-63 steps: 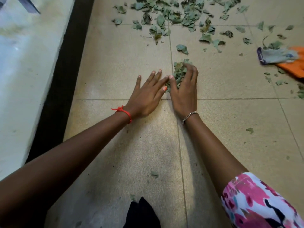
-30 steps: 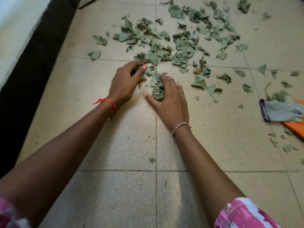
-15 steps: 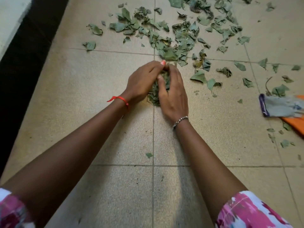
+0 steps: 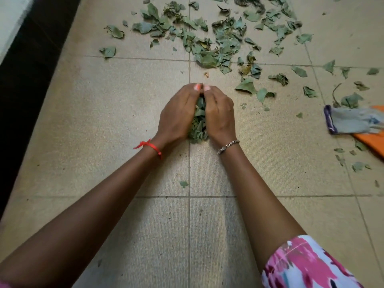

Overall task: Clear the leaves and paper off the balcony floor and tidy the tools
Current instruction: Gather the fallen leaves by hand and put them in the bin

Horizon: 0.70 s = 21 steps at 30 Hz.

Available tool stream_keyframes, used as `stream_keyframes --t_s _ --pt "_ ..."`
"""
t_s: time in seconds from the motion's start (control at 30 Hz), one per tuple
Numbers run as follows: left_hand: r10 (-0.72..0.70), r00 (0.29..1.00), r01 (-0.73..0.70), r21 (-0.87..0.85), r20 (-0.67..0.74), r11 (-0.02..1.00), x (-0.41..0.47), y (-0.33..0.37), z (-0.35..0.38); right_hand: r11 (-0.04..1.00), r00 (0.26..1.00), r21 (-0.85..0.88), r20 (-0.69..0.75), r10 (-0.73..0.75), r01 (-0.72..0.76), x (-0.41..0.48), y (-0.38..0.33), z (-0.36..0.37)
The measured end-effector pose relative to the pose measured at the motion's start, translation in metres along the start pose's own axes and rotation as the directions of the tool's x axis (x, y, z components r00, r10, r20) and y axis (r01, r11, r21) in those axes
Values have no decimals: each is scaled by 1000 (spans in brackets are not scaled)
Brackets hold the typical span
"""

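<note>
Left hand [image 4: 176,116] and right hand [image 4: 220,115] cup a leaf clump [image 4: 198,130].

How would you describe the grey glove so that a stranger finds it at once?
Start at the right edge of the tiled floor, past the right hand. The grey glove lies flat against an orange object. Only it has a purple cuff.
</note>
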State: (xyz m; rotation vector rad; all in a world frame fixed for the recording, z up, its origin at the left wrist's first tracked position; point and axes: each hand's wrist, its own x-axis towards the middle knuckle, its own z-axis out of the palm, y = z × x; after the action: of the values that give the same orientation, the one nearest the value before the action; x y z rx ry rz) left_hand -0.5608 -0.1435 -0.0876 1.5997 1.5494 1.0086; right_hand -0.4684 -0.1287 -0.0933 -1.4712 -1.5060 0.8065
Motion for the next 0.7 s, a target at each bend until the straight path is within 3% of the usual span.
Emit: stream_keyframes --t_s 0.13,0.2,0.3,0.4,0.47,0.6,0.7 --pt "-30 999 29 -28 -33 999 -22 2 5 999 1000 35 -3 -29 30 -33 -3 7" --pt "-106 994 90 -277 -42 957 -35 8 12 997 999 80 -44 -14 17 -49 -7 14" --pt "-253 961 139 -591 -115 795 -53 23 30 990 996 138 -91 9 3 -49 -10 7" --pt "-352 915 109 -720 -196 685 -58 27 33 934 986 328 -44 162 -139 -54 -15 5" --pt "-379 902 94 -760 -209 643 -59 24 26 824 958 505 23 287 -259 -68 -23 9" --pt "-442 887 173 -792 -133 586 -66 23 10 695 922 641 53 383 -326 -88 -34 17" --pt "-473 881 236 -873 6 427 -75 27 -1 768 952 589 7 305 -250 -100 -47 23"
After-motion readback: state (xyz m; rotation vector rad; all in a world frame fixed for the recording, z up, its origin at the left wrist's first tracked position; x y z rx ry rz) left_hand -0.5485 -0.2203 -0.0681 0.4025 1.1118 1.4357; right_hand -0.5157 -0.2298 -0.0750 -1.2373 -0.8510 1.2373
